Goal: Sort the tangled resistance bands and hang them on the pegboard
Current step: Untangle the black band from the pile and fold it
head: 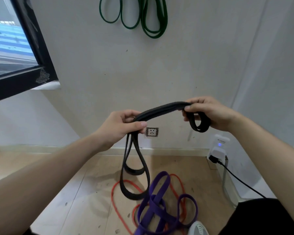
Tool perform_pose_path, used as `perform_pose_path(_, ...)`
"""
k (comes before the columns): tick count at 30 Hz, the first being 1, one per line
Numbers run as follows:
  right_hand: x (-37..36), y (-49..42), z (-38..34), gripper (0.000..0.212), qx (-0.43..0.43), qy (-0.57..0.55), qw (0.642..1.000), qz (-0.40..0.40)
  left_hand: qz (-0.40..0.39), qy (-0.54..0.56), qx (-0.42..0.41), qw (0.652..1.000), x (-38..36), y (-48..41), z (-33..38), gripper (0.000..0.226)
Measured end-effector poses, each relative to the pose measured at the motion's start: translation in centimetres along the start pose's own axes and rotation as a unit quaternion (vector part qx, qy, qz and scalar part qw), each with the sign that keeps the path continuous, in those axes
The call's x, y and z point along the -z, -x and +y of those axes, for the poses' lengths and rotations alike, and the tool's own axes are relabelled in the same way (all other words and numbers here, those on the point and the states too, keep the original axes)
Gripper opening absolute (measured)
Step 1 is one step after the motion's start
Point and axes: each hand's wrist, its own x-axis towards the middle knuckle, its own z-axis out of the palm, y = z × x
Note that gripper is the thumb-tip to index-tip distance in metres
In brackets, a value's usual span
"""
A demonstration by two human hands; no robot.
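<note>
I hold black resistance bands [161, 111] stretched in an arc between both hands at chest height. My left hand [119, 127] grips them at the left end, from where long black loops hang down toward the floor. My right hand [209, 112] grips the right end, with short loops curling under its fingers. Purple bands [157, 209] and a thin red band [115, 199] lie tangled on the floor below. Green bands [143, 16] hang on the wall above; whatever holds them is out of frame.
A wall socket [151, 132] sits low on the white wall behind the hands. At the right, a white plug-in device [218, 146] with a blue light and a black cable [239, 180]. A dark window frame [32, 48] is at the left. A shoe tip [198, 228] shows at the bottom.
</note>
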Motion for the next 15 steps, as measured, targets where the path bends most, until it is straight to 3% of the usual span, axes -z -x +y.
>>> perform_pose_path(3,0.1,0.3,1.7,0.017,-0.046,0.077,0.994,-0.058,0.021,0.020,-0.003,1.000,0.4,-0.3,0.4,0.029)
perform_pose_path(8,-3.9,0.0,3.3,0.042,-0.080,0.270,0.949,-0.141,0.026,-0.017,-0.008,0.999,0.2,-0.5,0.4,0.011)
perform_pose_path(10,-5.8,0.0,2.9,0.050,-0.052,0.255,0.953,-0.152,0.014,-0.028,-0.011,0.999,0.0,-0.5,0.4,0.009)
perform_pose_path(15,-8.7,-0.2,0.0,0.045,0.034,0.100,0.988,-0.117,-0.006,-0.063,-0.016,0.998,-0.3,-0.4,0.3,0.013)
